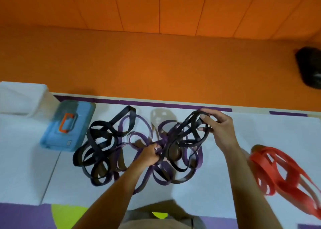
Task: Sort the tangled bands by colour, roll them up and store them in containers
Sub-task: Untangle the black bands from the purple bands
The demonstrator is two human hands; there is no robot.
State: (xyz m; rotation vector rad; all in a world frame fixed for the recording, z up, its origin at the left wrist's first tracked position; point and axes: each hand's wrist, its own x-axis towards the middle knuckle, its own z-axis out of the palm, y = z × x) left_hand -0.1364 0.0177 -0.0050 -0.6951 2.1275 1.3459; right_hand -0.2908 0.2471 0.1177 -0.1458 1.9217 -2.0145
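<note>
A tangle of black bands (97, 147) and purple bands (139, 126) lies spread across the white table (260, 129). My left hand (149, 155) grips a knot of purple and black loops at the middle of the heap. My right hand (217, 124) holds a bunch of black loops lifted a little above the table at the heap's far right. A separate bundle of red bands (281, 171) lies on the table to the right, apart from the tangle.
A blue case with an orange handle (67, 126) lies at the left of the table, with a clear plastic container (22, 98) behind it. An orange floor stretches beyond the far edge. A dark object (309, 67) sits at the far right.
</note>
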